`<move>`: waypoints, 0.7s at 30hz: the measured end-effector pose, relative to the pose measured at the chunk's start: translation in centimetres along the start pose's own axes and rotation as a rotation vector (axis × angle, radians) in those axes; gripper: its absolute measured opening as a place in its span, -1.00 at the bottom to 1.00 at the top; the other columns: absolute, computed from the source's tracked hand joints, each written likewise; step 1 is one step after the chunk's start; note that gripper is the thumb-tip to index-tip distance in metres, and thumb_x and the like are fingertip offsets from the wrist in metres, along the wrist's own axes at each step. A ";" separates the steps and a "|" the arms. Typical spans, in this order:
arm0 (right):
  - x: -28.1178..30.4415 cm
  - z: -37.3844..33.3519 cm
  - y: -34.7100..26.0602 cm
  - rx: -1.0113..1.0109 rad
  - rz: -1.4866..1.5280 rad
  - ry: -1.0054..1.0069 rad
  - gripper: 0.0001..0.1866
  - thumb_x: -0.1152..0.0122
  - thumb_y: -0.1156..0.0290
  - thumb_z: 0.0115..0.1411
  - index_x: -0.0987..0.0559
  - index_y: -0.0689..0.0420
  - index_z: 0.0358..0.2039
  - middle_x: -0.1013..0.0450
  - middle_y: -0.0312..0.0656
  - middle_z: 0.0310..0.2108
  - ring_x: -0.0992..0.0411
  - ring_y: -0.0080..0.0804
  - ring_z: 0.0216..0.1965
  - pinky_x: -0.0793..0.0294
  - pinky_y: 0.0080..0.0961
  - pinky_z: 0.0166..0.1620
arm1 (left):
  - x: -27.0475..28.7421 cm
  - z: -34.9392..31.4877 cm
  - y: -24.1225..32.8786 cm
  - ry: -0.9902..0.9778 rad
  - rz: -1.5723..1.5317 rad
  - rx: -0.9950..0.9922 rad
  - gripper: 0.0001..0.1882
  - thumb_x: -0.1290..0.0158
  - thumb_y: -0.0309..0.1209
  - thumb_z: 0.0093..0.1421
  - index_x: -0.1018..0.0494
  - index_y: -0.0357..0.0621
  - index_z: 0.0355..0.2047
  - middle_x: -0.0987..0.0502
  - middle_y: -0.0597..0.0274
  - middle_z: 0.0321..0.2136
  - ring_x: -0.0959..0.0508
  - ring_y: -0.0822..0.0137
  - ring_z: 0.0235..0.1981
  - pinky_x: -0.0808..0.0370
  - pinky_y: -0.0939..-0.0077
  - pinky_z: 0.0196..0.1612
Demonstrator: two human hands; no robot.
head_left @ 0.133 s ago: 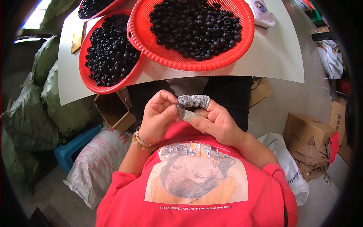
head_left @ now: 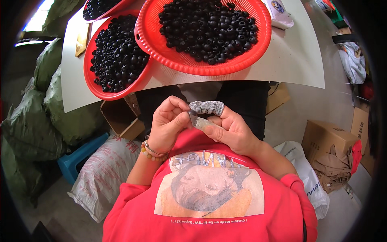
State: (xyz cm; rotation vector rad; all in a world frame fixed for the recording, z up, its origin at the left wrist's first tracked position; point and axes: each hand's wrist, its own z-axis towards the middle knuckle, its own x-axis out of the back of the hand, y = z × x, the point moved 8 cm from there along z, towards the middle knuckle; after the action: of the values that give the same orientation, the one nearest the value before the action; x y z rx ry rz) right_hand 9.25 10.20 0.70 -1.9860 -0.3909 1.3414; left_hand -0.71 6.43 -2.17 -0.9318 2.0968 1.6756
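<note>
"Workspace, largest items first: what is visible?"

"White table, extending across the upper part of the view. Large green sacks stand to its left. One white printed sack lies nearer the person, next to a blue plastic stool. On the right, a cardboard box rests on the floor."

"Specify the containers."

"One large red basket stands on the table, holding many small black pieces. Beside its left side, a smaller red basin holds more of the same kind. A third red container is cut off by the upper edge."

"Specify the hands and grip."

"Both hands meet in front of the red shirt, clear of the table. Right hand: index finger covered by a grey knitted sleeve; thumb clamped on a pale, partly translucent item. Left hand: thumb and index finger pinch a small dark piece."

"Location of that piece?"

"At the left fingertips, between the hands, by the pale item's end. Whether they touch cannot be told."
</note>
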 end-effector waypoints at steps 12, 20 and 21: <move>0.1 0.1 0.0 -0.002 -0.011 0.006 -0.64 0.08 0.54 0.12 -0.17 0.30 -0.06 -0.25 -0.16 -0.12 -0.23 -0.48 -0.06 -0.19 -0.56 0.00 | 0.0 -0.1 0.5 -0.007 0.080 -0.023 -0.85 0.00 -0.56 0.03 -0.27 -0.28 -0.40 -0.42 0.23 -0.51 -0.45 0.51 -0.52 -0.42 0.70 -0.42; 0.0 -0.1 -0.1 0.002 -0.017 0.029 -0.63 0.07 0.53 0.12 -0.16 0.30 -0.05 -0.23 -0.17 -0.09 -0.20 -0.51 -0.04 -0.17 -0.60 0.00 | 0.3 -0.1 0.4 0.046 0.061 -0.042 -0.85 -0.02 -0.57 0.01 -0.28 -0.29 -0.40 -0.42 0.23 -0.49 -0.44 0.51 -0.48 -0.43 0.69 -0.40; -0.1 0.0 -0.2 0.003 -0.014 0.029 -0.62 0.07 0.53 0.12 -0.16 0.30 -0.05 -0.23 -0.17 -0.09 -0.20 -0.51 -0.04 -0.17 -0.60 0.00 | 0.3 -0.2 0.4 0.058 0.061 -0.044 -0.85 -0.02 -0.58 0.01 -0.29 -0.29 -0.40 -0.42 0.23 -0.48 -0.44 0.51 -0.47 -0.44 0.69 -0.39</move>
State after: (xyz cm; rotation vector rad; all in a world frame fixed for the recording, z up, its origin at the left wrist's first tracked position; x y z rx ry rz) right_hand 9.28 10.25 0.86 -1.9949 -0.3888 1.3020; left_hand -1.15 6.22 -2.01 -0.9496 2.1541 1.7509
